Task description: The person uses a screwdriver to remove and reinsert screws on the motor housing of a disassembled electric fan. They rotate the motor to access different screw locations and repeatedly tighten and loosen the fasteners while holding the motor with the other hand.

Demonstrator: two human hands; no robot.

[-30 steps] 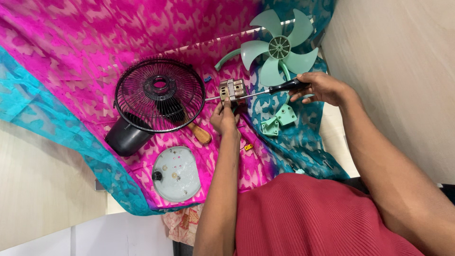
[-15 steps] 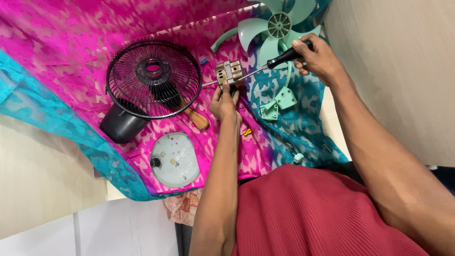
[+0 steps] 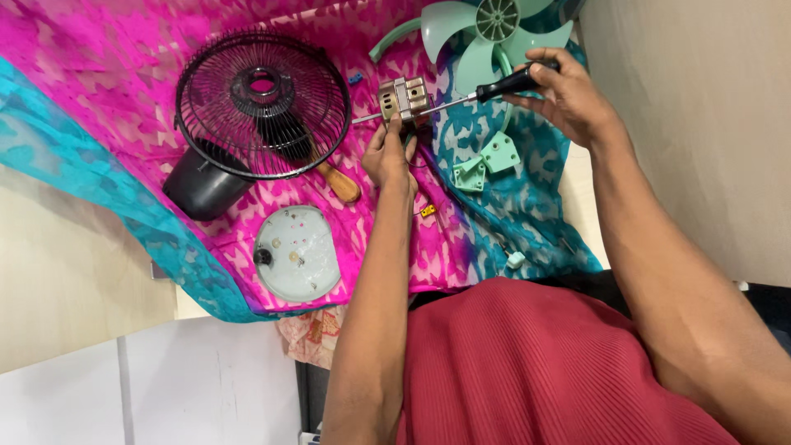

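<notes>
Two hands at work, both occupied; items listed by position from them.

- Left hand [image 3: 389, 156]: fingers closed round the lower side of one small fan motor [image 3: 404, 99], steadying it on the pink and teal cloth [image 3: 99, 58].
- Right hand [image 3: 568, 95]: curled shut on the black handle of one screwdriver [image 3: 486, 89].
- Key relation: the screwdriver's long axis runs from the right hand straight toward the motor, slightly tilted, with the tip at the motor's right side. The motor sits just beyond the left hand's fingertips, so the left hand is the nearer of the two; the right hand stands off by the tool's length. One thin shaft sticks out of the motor's far side, roughly in line with the tool.
- One black wire fan guard [image 3: 262, 103], left of the left hand, lying over a wooden-handled brush [image 3: 329, 177].
- One dark rounded housing [image 3: 202, 185], beyond the guard's lower edge.
- One pale round base plate [image 3: 297, 253], left of the left forearm.
- One green fan blade wheel [image 3: 494, 33], above the right hand, partly cut off by the frame.
- Two green plastic brackets [image 3: 486, 163], between the two forearms.
- One small yellow piece [image 3: 428, 211], beside the left wrist.
- One small blue piece [image 3: 355, 79], left of the motor.
</notes>
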